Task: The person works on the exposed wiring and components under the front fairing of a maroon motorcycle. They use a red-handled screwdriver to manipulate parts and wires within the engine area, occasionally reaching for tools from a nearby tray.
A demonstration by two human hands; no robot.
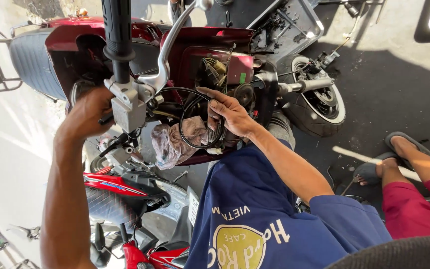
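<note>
A dark red scooter (200,50) stands in front of me with its front cover open, showing wires and connectors. My left hand (88,113) grips the handlebar beside the grey switch housing (128,107), below the black grip (117,27) and the silver brake lever (167,47). My right hand (230,113) reaches into the open front, its fingers closed on a looped black cable (189,130). A crumpled dirty rag (171,142) is stuffed just left of that loop. My blue shirt (255,214) fills the lower middle.
The scooter's front wheel (317,104) is at right on dark pavement. A red and grey motorbike (125,192) is parked below the handlebar. Legs in red shorts and dark sandals (399,164) rest at the right. A grey seat with a rack (11,60) sits at upper left.
</note>
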